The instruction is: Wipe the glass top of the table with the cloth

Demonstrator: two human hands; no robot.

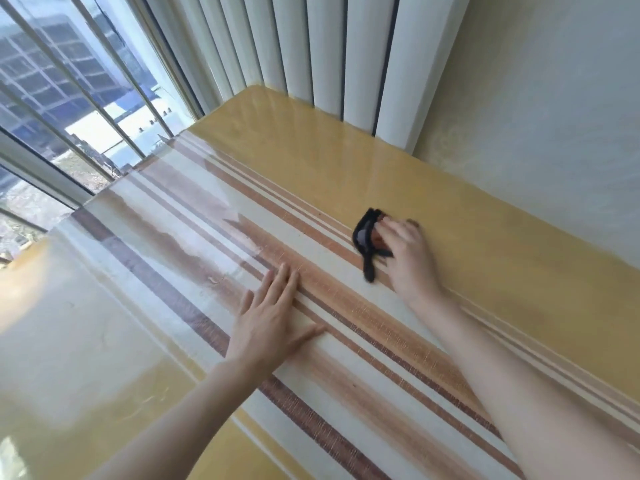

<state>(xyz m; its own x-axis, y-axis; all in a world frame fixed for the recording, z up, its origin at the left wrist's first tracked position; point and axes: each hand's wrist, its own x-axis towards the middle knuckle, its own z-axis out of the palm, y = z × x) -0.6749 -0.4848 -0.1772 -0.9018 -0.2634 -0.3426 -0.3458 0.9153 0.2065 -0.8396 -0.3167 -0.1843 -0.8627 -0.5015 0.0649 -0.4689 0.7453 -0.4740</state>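
Observation:
The glass top (346, 161) covers a yellow table with brown and cream stripes running under it. A small black cloth (364, 240) lies bunched on the glass to the right of the middle. My right hand (408, 251) lies on top of the cloth and presses it onto the glass, its fingers spread over the bundle. My left hand (273, 323) rests flat on the striped part nearer to me, fingers straight and together, holding nothing.
A window with bars (69, 98) runs along the table's left edge. White vertical blinds (311, 46) hang behind the far end. A pale wall (554, 116) borders the right side. Glare from the window lies across the left of the glass.

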